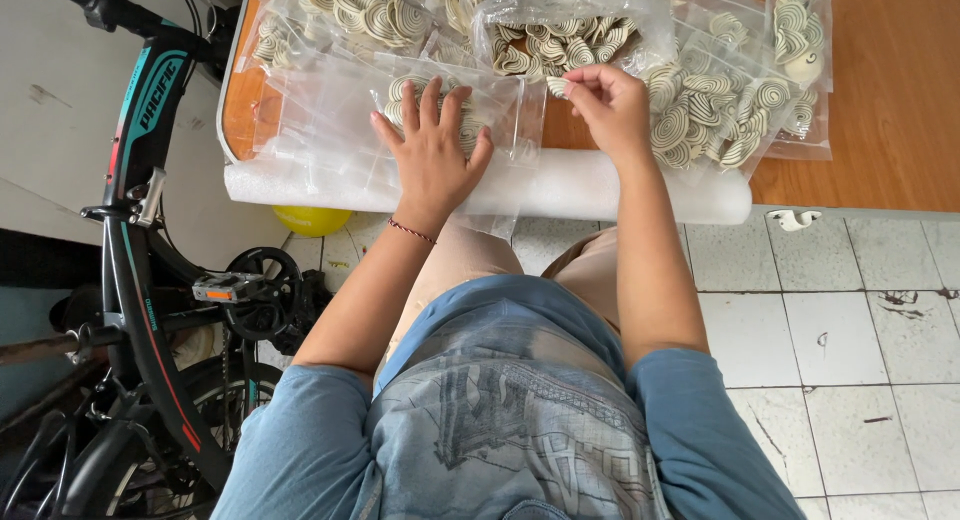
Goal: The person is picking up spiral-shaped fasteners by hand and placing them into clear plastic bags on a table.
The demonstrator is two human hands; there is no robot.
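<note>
You are pressing your left hand (432,145) flat, fingers spread wide, on a clear plastic bag (440,105) of cream-coloured spiral pieces lying near the front edge of the wooden table (890,90). A thin red string bracelet (412,230) is sitting on that wrist. Your right hand (608,102) is hovering just beside it, closed in a pinch, with the fingertips (562,84) gripping a single small spiral piece (555,86) above the bag's open side.

Behind and to the right of your hands, more clear bags (560,30) of the same striped spiral pieces are lying in a loose heap, some overlapping, and one big bag (715,105) is touching your right wrist. A roll of white foam sheet (560,185) is running along the table's front edge, under your forearms.

You are sitting with your knees under the table, wearing a blue printed shirt (500,410). A black bicycle with teal and red trim (150,270) is leaning at your left, its pedal (228,288) near your left elbow. A yellow ball (312,220) is lying on the white tiled floor (850,330) beneath the table edge.
</note>
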